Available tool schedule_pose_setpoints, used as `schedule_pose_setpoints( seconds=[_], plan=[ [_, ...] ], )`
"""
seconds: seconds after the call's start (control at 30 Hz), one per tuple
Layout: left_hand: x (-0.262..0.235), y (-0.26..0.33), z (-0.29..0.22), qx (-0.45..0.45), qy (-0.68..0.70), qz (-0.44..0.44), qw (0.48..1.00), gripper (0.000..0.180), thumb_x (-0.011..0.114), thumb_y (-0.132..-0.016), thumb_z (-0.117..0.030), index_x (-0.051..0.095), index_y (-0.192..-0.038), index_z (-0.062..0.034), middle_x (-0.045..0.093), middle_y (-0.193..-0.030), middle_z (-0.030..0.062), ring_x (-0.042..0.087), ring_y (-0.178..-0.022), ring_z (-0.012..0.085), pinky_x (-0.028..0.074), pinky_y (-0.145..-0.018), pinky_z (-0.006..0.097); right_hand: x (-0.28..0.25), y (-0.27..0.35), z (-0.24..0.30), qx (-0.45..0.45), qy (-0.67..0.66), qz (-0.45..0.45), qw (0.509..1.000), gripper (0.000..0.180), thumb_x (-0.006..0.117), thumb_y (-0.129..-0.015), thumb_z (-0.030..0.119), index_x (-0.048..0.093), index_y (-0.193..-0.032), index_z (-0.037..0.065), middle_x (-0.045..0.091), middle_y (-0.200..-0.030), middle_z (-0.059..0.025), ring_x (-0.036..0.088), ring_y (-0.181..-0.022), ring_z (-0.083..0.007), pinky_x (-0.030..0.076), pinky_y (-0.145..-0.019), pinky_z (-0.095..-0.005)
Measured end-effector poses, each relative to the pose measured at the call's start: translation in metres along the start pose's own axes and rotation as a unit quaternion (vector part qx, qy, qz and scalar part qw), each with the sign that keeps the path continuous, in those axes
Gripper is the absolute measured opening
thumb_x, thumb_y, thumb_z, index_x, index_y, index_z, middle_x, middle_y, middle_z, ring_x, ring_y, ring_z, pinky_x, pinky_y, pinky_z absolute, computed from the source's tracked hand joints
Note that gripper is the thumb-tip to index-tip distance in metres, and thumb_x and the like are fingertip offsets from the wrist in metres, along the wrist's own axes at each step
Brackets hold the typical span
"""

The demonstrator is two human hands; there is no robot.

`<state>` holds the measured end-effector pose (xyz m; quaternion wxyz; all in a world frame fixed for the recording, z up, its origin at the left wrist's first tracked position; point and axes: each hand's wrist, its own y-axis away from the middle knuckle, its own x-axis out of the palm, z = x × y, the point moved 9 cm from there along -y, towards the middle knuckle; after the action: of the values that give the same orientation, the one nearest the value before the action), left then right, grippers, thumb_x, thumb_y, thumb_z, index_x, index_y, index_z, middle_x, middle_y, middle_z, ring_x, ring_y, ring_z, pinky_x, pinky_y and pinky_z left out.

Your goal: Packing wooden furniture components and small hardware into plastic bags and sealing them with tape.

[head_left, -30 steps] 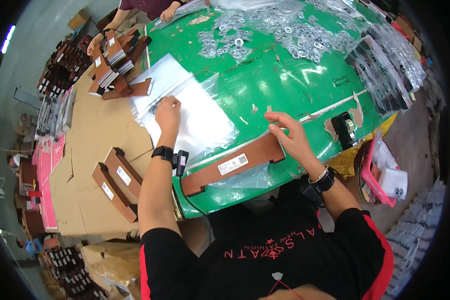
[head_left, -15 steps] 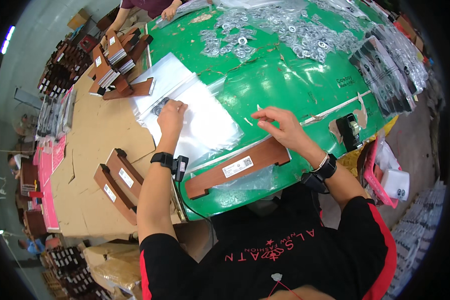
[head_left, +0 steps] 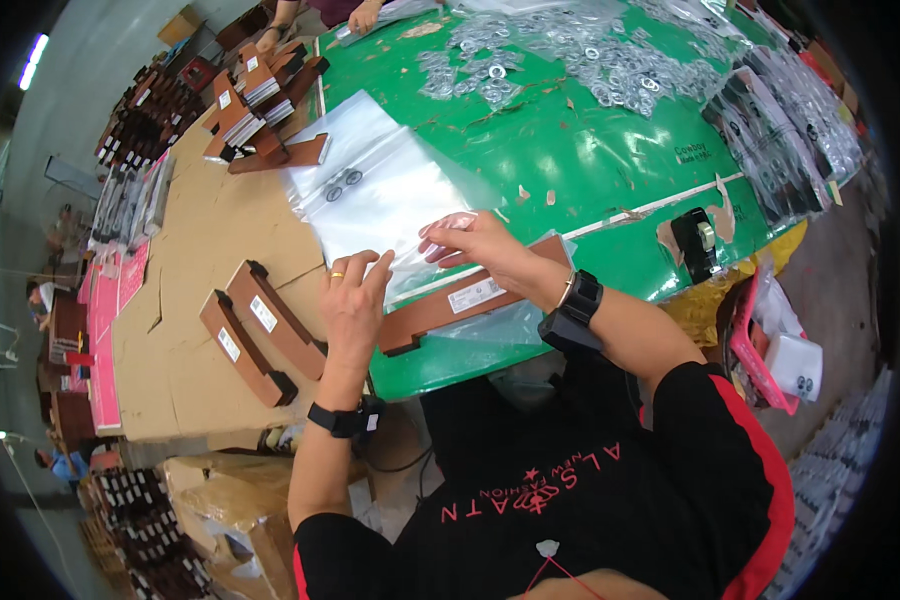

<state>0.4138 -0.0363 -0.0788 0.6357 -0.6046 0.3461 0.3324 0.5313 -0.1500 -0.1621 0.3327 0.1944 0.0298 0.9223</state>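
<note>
A stack of clear plastic bags point(head_left: 370, 205) with a small dark round print lies on the table. At its near right edge my right hand point(head_left: 485, 250) is closed, pinching thin clear plastic over its fingertips. My left hand point(head_left: 354, 305), with a ring on one finger, is beside the near edge of the stack. Its fingers are bent but apart, and I see nothing held in them. Just below my right hand lies a reddish-brown wooden board point(head_left: 425, 318) with a white label and notched ends. Clear plastic point(head_left: 500, 330) shows under the board.
Two labelled wooden boards point(head_left: 260, 325) lie on the cardboard at left, and a pile of similar boards point(head_left: 260, 115) stands beyond. Small bagged rings point(head_left: 610, 75) cover the green table's far side. A black tape dispenser point(head_left: 695, 245) sits at right. Another person's hand point(head_left: 365, 15) is at the far edge.
My left hand has moved back from the print on the bags to their near edge. My right hand has moved left and now pinches clear plastic.
</note>
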Motion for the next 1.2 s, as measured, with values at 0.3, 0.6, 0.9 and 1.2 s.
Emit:
schedule_pose_setpoints(
  seconds=[0.3,0.6,0.9,1.2],
  plan=[
    [0.016,-0.015,-0.014,-0.129,0.160,0.035,0.978,0.043,0.081,-0.079,-0.032,0.069,-0.115,-0.0109,0.067,-0.113,0.0064,0.064,-0.101,0.0257,0.051,-0.080,0.037,0.003,-0.021,-0.006,-0.084,0.144,-0.072,0.983,0.030,0.075,-0.091,0.030,0.072,-0.090,0.000,0.068,-0.076,-0.0020,0.062,-0.068,-0.0101,0.049,-0.060,-0.0254],
    [0.060,0.003,0.140,-0.388,0.639,-0.098,0.657,0.010,0.061,-0.098,-0.012,0.056,-0.104,-0.0055,0.071,-0.092,0.0128,0.073,-0.081,0.0229,0.057,-0.067,0.028,0.006,-0.032,0.050,-0.245,0.421,-0.195,0.851,0.046,0.078,-0.079,0.049,0.065,-0.064,0.007,0.062,-0.060,-0.0070,0.060,-0.056,-0.0232,0.043,-0.052,-0.0385],
    [-0.014,0.029,0.095,-0.376,0.319,0.055,0.868,0.029,0.061,-0.097,-0.016,0.063,-0.122,-0.0015,0.067,-0.090,0.0023,0.052,-0.064,0.0059,0.042,-0.058,0.021,0.036,0.001,0.082,-0.313,0.284,-0.068,0.904,0.038,0.074,-0.088,0.035,0.061,-0.069,0.005,0.057,-0.058,-0.0033,0.053,-0.056,-0.0099,0.038,-0.051,-0.0300],
    [-0.178,0.195,0.107,-0.473,0.339,-0.457,0.673,0.027,0.050,-0.102,-0.020,0.068,-0.116,-0.0058,0.065,-0.099,-0.0011,0.042,-0.065,0.0023,0.032,-0.056,0.017,-0.037,0.033,0.014,-0.194,0.671,0.107,0.708,0.066,0.086,-0.070,0.045,0.069,-0.118,0.002,0.068,-0.108,-0.0144,0.064,-0.104,-0.0325,0.052,-0.087,-0.0428]
  ],
)
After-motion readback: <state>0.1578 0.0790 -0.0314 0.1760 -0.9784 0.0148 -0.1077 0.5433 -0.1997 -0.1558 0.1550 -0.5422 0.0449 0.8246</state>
